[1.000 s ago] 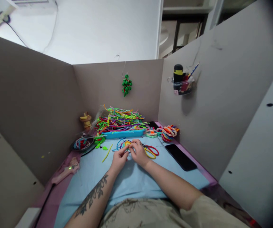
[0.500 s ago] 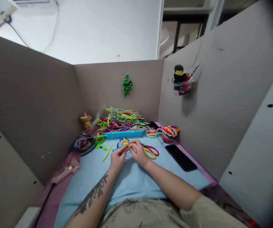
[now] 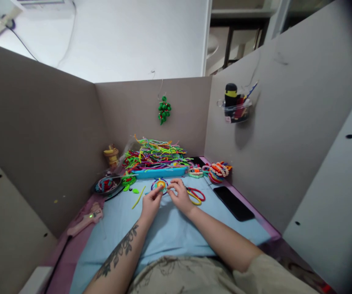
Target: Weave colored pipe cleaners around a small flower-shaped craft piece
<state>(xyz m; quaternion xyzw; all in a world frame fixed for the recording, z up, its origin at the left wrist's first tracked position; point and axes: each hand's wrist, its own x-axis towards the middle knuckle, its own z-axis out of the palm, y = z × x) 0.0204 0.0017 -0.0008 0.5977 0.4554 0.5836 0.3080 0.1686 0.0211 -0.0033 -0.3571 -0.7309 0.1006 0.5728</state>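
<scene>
Between my hands is a round coiled piece (image 3: 159, 184) with a purple outer ring and a yellow and orange middle, seemingly made of pipe cleaners. My left hand (image 3: 151, 202) pinches its near edge between thumb and fingers. On the right side, my right hand (image 3: 180, 198) has its thumb and forefinger closed at the piece's edge; what they hold is too small to make out. Scissors (image 3: 198, 195) with red and yellow handles lie partly hidden behind my right hand. A yellow-green pipe cleaner (image 3: 138, 197) rests left of my left hand.
Behind stands a blue tray (image 3: 160, 173) heaped with pipe cleaners (image 3: 154, 154). A phone (image 3: 233, 203) lies to the right, near finished colourful figures (image 3: 218, 172). Leftward are a bowl (image 3: 116, 188), a green figure (image 3: 128, 179) and a pink glue gun (image 3: 87, 220). Grey partitions (image 3: 151, 98) enclose the table.
My fingertips have moved slightly apart, with the right hand a little away from the left. More of the coiled piece shows between them.
</scene>
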